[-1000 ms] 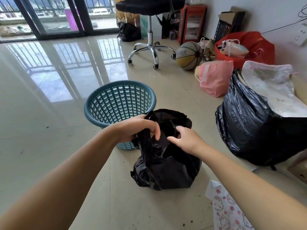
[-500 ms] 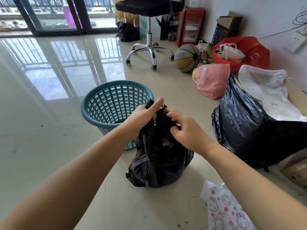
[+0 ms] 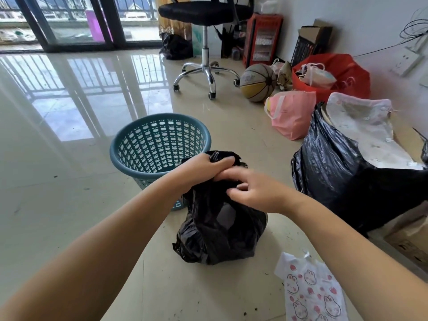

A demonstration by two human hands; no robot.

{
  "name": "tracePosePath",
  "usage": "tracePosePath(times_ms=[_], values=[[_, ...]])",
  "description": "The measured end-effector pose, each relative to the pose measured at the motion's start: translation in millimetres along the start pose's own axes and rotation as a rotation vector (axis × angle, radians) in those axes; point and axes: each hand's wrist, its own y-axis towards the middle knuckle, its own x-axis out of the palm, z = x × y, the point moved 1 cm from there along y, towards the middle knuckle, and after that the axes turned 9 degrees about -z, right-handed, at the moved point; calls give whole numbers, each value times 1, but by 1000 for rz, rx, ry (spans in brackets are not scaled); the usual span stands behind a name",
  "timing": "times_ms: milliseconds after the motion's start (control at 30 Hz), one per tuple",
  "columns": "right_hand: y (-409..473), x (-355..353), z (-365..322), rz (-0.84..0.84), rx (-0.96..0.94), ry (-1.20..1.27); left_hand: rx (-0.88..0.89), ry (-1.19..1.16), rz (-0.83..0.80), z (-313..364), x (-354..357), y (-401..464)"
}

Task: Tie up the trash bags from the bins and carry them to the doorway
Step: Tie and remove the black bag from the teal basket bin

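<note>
A small black trash bag (image 3: 220, 235) stands on the tiled floor just right of an empty teal lattice bin (image 3: 159, 144). My left hand (image 3: 203, 169) is closed around the bag's gathered top, with a tuft of black plastic sticking out above its fingers. My right hand (image 3: 257, 189) presses against it from the right and pinches the bag's neck with its fingertips. The two hands touch each other above the bag.
A large open black bag (image 3: 335, 172) with pale fabric on top sits at the right. Behind it are a pink bag (image 3: 291, 114), a red bag (image 3: 335, 72), a basketball (image 3: 257, 83) and an office chair (image 3: 205, 68). A bunny-print plastic bag (image 3: 310, 290) lies front right. Glass doors (image 3: 69, 22) stand at the back left.
My hands have come together on the bag's top. The open mouth has been gathered into a bunched neck held in my left hand.
</note>
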Motion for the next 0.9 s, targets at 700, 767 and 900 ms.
tracePosePath(times_ms=[700,767,900], values=[[11,8,48,259,186,-133,254,-112,-117,4,-22,-16],[15,5,43,289,123,-76,352,-110,-93,17,-25,-27],[13,-6,16,147,-10,437,439,-334,139,26,-33,-31]])
